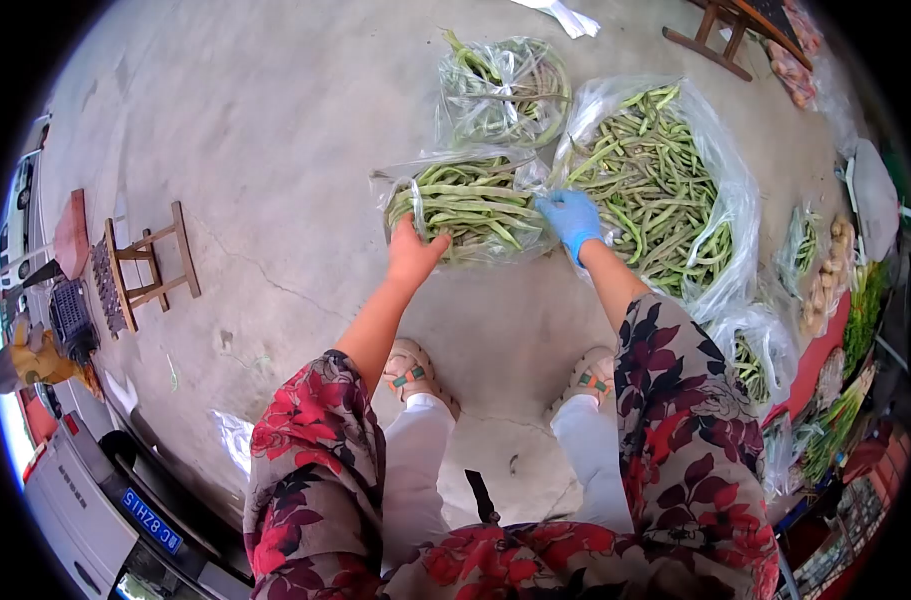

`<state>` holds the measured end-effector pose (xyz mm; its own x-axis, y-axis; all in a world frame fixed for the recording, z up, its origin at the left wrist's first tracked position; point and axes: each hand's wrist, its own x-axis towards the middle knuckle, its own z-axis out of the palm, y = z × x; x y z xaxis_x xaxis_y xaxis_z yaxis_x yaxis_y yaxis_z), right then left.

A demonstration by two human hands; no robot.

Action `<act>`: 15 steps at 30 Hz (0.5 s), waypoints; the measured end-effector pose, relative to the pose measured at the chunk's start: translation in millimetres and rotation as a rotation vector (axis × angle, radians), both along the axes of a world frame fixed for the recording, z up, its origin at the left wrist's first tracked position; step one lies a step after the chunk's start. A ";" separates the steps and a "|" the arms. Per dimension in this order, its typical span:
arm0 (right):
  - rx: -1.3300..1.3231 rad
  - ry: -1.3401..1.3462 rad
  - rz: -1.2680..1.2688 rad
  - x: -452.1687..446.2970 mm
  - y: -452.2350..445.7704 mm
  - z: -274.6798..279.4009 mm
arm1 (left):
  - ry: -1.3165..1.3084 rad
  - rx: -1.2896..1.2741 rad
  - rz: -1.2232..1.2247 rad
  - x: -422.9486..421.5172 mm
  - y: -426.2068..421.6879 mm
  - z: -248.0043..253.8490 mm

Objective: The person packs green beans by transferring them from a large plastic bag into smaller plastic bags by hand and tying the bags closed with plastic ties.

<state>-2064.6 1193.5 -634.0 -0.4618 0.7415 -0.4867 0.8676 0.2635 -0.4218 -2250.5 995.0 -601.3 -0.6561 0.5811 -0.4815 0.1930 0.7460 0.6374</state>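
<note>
Thumb spread wide, my left hand (413, 252) touches one end of the beans (470, 208)' bag (495, 250) on the floor (275, 120), my gloved right hand (573, 220) at the other, its closure unclear, in what I judge two-handed bag handling calling for even support, beside a larger bag (741, 210).

Three large bags of beans (505, 90) (530, 178) (740, 195) — two hands (413, 255) (573, 217)

The held bag (527, 176) is glossy, crinkled plastic — the floor (225, 130) matt concrete.
</note>
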 end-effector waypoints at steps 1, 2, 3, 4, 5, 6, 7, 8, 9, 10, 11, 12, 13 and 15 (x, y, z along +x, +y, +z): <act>-0.054 0.091 -0.068 3.5 5.3 -6.4 | -0.005 -0.009 -0.026 0.0 0.8 -6.8; -0.114 0.181 -0.135 7.9 8.7 -3.7 | 0.071 -0.127 -0.069 1.0 4.8 -3.1; -0.175 0.276 -0.198 11.3 13.1 -3.7 | 0.007 -0.129 -0.115 -1.9 5.0 -11.0; -0.203 0.492 -0.300 20.6 22.0 -31.7 | -0.047 -0.126 -0.163 -12.7 4.0 -16.3; -0.378 0.608 -0.453 22.5 28.6 -21.5 | -0.105 -0.129 -0.213 -20.3 1.9 -23.5; -0.557 0.718 -0.599 27.3 35.2 4.0 | -0.155 -0.051 -0.185 -22.3 -1.8 -42.7; -0.745 0.826 -0.738 30.8 37.4 31.1 | -0.209 -0.045 -0.166 -23.8 -4.2 -34.9; -0.836 0.884 -0.709 36.9 38.9 48.3 | -0.265 -0.041 -0.148 -21.9 -4.5 -19.2; -0.889 0.906 -0.675 45.1 38.0 53.1 | -0.318 -0.037 -0.132 -20.0 -4.7 -1.3; -0.949 0.923 -0.646 53.2 32.6 55.9 | -0.331 0.048 -0.077 -18.2 -10.2 18.3; -1.010 0.935 -0.621 60.1 26.0 65.0 | -0.348 0.129 -0.023 -13.9 -15.5 36.5; -1.049 0.946 -0.574 58.5 10.4 81.1 | -0.358 0.199 0.030 -16.6 -27.2 63.0; -1.000 0.874 -0.499 60.7 1.9 90.8 | -0.326 0.342 0.079 -16.5 -36.2 74.8; -0.885 0.718 -0.354 75.6 -1.8 85.5 | -0.274 0.636 0.176 -5.0 -43.9 66.2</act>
<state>-1989.0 1191.8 -548.5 -0.6748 0.4195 -0.6071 0.3253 -0.5694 -0.7550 -2255.5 951.1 -535.1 -0.6699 0.7009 -0.2451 -0.1252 0.2188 0.9677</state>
